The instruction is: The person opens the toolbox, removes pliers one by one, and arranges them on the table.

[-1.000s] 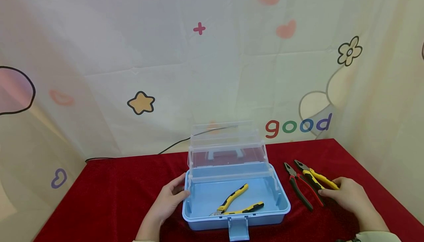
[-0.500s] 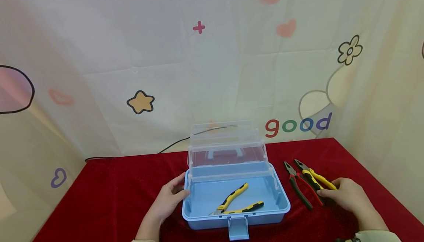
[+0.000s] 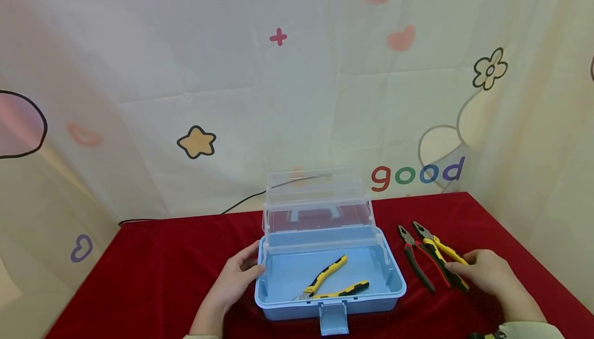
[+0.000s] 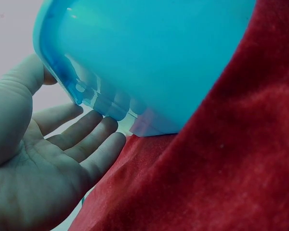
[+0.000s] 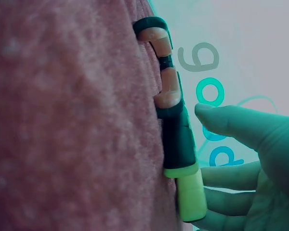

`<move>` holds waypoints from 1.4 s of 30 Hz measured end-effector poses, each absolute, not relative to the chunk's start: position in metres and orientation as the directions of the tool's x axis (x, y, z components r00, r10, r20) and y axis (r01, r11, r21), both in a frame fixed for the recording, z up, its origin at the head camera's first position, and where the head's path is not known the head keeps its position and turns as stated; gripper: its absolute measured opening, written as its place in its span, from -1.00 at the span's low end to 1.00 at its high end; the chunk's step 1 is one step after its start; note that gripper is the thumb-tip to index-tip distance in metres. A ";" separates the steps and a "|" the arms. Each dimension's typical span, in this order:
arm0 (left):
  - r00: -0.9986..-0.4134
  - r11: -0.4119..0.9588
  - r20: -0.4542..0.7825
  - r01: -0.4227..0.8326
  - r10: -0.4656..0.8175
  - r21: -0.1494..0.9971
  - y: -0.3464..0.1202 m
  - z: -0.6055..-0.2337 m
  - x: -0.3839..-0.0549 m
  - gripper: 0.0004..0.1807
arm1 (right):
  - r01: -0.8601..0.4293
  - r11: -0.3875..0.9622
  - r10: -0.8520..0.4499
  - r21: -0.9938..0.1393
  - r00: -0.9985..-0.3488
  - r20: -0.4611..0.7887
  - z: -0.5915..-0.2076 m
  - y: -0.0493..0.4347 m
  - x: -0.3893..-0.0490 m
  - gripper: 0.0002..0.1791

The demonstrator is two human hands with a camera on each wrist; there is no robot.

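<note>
A light-blue toolbox (image 3: 325, 308) with its clear lid (image 3: 320, 215) raised stands mid-table. One pair of yellow-and-black pliers (image 3: 327, 274) lies inside, handles spread. My left hand (image 3: 234, 280) holds the box's left side, thumb over the rim and fingers along the outer wall (image 4: 135, 57). At the right, my right hand (image 3: 489, 272) has its fingers behind the yellow handle of a second pair of yellow-and-black pliers (image 5: 190, 192). Its thumb lies close over the nearer handle. Red-and-black pliers (image 3: 419, 267) lie just left of these, handles overlapping in the head view.
Dark red cloth (image 3: 153, 267) covers the table. Behind it hangs a pale printed curtain (image 3: 297, 107) with a thin black cable (image 3: 246, 202) running along its foot. The box's front latch (image 3: 333, 319) hangs down.
The handle end of the yellow-and-black pliers has come into sight below my right thumb. The red-and-black pliers' handles have shifted slightly left. My left hand has stayed on the box.
</note>
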State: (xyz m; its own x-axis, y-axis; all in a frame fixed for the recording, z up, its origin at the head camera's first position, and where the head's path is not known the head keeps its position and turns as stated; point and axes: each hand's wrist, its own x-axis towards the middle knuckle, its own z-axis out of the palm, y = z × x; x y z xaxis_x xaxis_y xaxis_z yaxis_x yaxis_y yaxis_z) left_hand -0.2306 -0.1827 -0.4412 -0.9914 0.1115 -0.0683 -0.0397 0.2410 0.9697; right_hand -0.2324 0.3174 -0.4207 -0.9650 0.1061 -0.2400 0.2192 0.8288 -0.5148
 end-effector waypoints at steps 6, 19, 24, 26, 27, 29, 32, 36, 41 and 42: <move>-0.992 0.235 -0.053 -0.024 0.117 0.972 -0.183 -0.442 -0.231 -0.34 | 0.217 0.834 0.106 -0.507 -0.965 -0.239 -0.417 0.317 -0.232 -0.05; -0.991 0.230 -0.031 0.000 0.133 0.973 -0.184 -0.445 -0.232 -0.34 | 0.183 0.850 0.086 -0.495 -0.973 -0.212 -0.416 0.316 -0.232 -0.03; -0.991 0.238 -0.038 -0.007 0.129 0.971 -0.184 -0.444 -0.231 -0.34 | 0.175 0.852 0.079 -0.494 -0.975 -0.210 -0.416 0.315 -0.231 -0.05; -0.991 0.240 -0.039 -0.007 0.126 0.971 -0.184 -0.443 -0.231 -0.34 | 0.171 0.854 0.075 -0.492 -0.975 -0.208 -0.415 0.314 -0.231 -0.05; -0.992 0.240 -0.038 -0.007 0.123 0.971 -0.183 -0.443 -0.231 -0.34 | 0.170 0.855 0.074 -0.489 -0.975 -0.209 -0.415 0.314 -0.231 -0.05; -0.992 0.237 -0.033 -0.004 0.120 0.972 -0.183 -0.442 -0.231 -0.34 | 0.165 0.858 0.070 -0.486 -0.976 -0.209 -0.413 0.313 -0.232 -0.05; -0.993 0.229 -0.031 -0.003 0.115 0.973 -0.183 -0.441 -0.230 -0.34 | 0.157 0.860 0.061 -0.486 -0.976 -0.208 -0.412 0.311 -0.233 -0.04; -0.992 0.224 -0.035 -0.008 0.118 0.975 -0.184 -0.441 -0.229 -0.33 | 0.138 0.863 0.044 -0.485 -0.979 -0.201 -0.411 0.309 -0.234 -0.05; -0.990 0.222 -0.033 -0.002 0.134 0.975 -0.184 -0.443 -0.230 -0.33 | 0.119 0.875 0.030 -0.469 -0.981 -0.193 -0.409 0.308 -0.233 -0.10; -0.990 0.223 -0.032 0.000 0.137 0.975 -0.185 -0.443 -0.230 -0.33 | 0.114 0.877 0.027 -0.466 -0.982 -0.189 -0.409 0.308 -0.233 -0.10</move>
